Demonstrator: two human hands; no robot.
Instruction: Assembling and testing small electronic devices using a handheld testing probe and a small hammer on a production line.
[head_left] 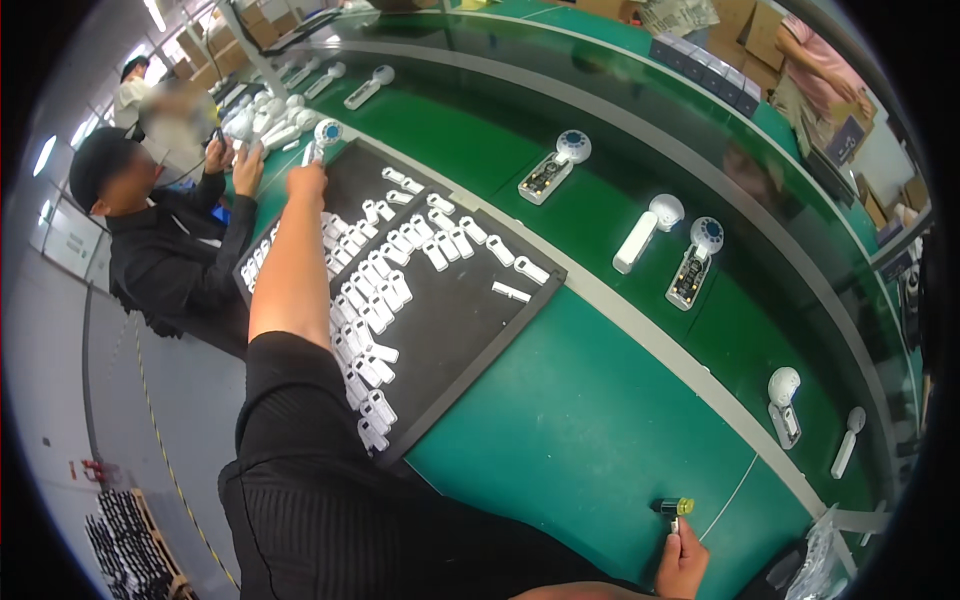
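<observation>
My left arm reaches far across the black tray [455, 335]. At its far left corner my left hand [307, 182] is closed on a white round-headed device [327, 133] with a bluish centre. Small white plastic parts [385, 285], each with a cut-out, lie in rows across the tray, some under my forearm. Low on the right, my right hand [683, 562] grips the pale handle of a small mallet [673, 506]. The mallet's head is dark at one end and yellow at the other, held over the green table [560, 400].
A green conveyor [590, 190] carries several white round-headed devices, some with exposed circuitry, beyond a pale rail [650, 340]. At left, a co-worker [160, 220] in black handles something beside piled white devices [268, 118]. Clear plastic bags [822, 550] lie at lower right.
</observation>
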